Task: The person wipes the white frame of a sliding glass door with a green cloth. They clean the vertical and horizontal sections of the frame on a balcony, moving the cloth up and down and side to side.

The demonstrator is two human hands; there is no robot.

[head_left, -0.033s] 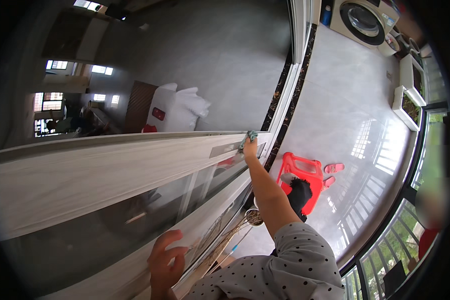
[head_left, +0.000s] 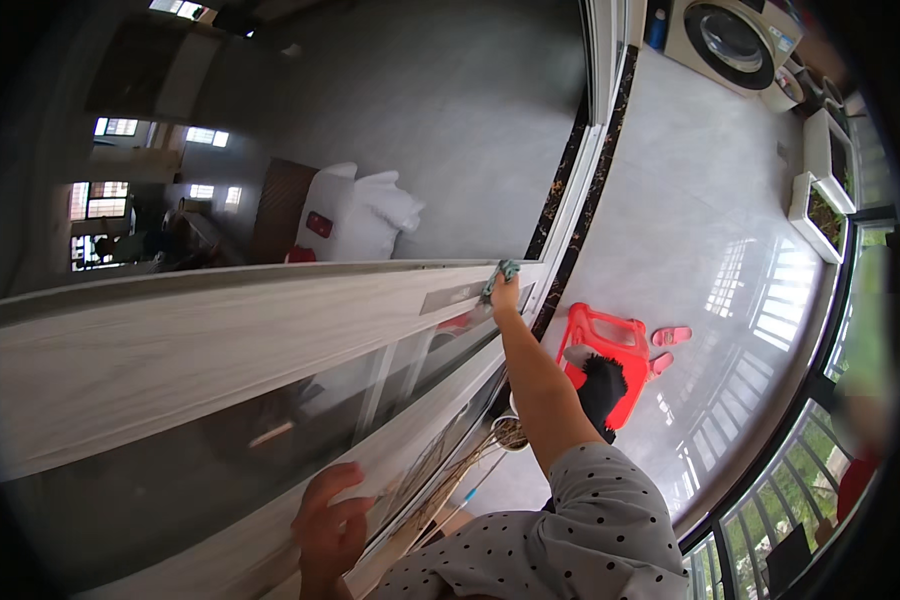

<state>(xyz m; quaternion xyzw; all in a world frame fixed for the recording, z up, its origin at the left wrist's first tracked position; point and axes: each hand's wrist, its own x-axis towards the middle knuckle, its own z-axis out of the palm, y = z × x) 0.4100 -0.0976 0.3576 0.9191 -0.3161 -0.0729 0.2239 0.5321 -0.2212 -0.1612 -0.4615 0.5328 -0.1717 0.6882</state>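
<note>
My right arm reaches out to the end of a pale wood-grain door frame (head_left: 270, 320). There my right hand (head_left: 505, 293) is closed on a crumpled grey-green cloth (head_left: 508, 269), pressed to the frame's upper edge beside a grey metal plate (head_left: 452, 297). Dark glass (head_left: 310, 400) lies below this rail. Lower left, my left hand (head_left: 332, 520) is held near the pale lower rail, its fingers bent and apart with nothing in them. I cannot tell whether it touches the rail.
Below me a red plastic stool (head_left: 610, 325) carries a foot under a black fringed trouser hem (head_left: 602, 385). Pink slippers (head_left: 670, 336) lie beside it. A potted plant (head_left: 510, 432) stands near the door. Farther off are a washing machine (head_left: 730, 45), white planters (head_left: 818, 215) and a balcony railing (head_left: 780, 500).
</note>
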